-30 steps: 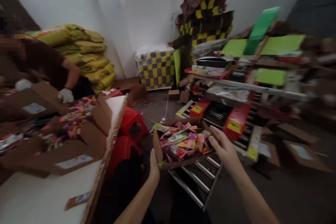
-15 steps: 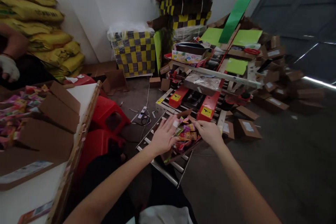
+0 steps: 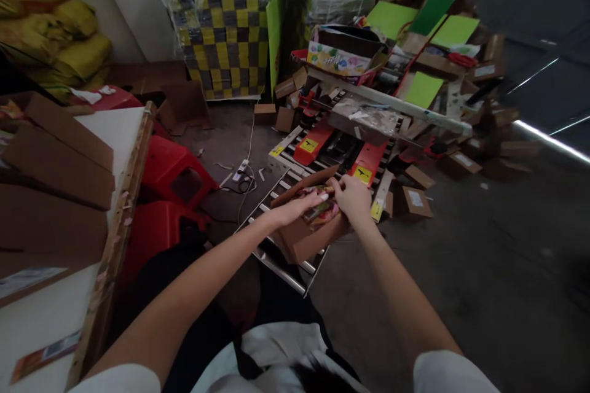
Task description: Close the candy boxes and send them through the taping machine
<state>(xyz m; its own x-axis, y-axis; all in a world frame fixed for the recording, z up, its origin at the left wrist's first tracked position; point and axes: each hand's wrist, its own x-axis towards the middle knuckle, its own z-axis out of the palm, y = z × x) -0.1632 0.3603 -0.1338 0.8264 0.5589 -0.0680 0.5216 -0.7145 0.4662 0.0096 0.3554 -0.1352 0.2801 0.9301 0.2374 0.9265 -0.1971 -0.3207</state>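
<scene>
An open cardboard carton (image 3: 310,244) holding colourful wrapped sweets (image 3: 328,214) rests at an angle on a roller conveyor (image 3: 282,270). My left hand (image 3: 302,206) reaches over its left side and lies flat on the sweets, fingers stretched out. At the right side, my right hand (image 3: 354,198) has its fingers curled at the carton's far right corner, seemingly pinching a flap; the fingertips are partly hidden. The near flap is folded outward, and the back flap stands up behind the sweets.
A taping machine with red side guides (image 3: 313,142) stands just beyond the carton. On the left are a white table (image 3: 99,135) with larger cartons (image 3: 50,215) and red stools (image 3: 173,175). A power strip (image 3: 240,170) with cables and small boxes (image 3: 417,201) lie on the floor.
My left hand has flattened lower over the sweets, and my right hand has shifted to the carton's far right corner. The near flap now shows folded outward. The view has tilted down.
</scene>
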